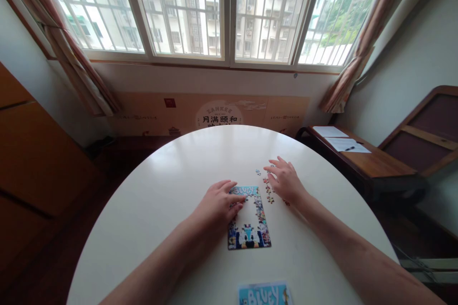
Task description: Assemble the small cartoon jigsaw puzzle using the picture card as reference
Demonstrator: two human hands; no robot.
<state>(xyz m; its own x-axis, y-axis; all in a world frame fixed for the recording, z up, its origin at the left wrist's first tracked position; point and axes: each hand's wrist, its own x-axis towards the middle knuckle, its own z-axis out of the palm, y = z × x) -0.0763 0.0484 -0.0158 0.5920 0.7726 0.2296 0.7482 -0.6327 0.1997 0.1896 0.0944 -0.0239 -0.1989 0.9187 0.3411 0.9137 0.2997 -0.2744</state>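
A partly assembled puzzle (249,237) lies on the white table, with "BLUEY" lettering along its top and a bare white middle. My left hand (226,200) rests over its upper left side, fingers apart, with a fingertip at the inner edge of the top row. To the right of the puzzle, loose pieces (270,199) lie in a small scatter. My right hand (285,178) is over these pieces with its fingers spread, and nothing shows in its grasp. Part of the scatter is hidden under that hand.
A "BLUEY" picture card or box (265,294) lies at the near edge of view on the round white table (150,209). Papers (345,145) and a pen rest on a wooden side table (388,164) at the right. Windows and curtains stand beyond.
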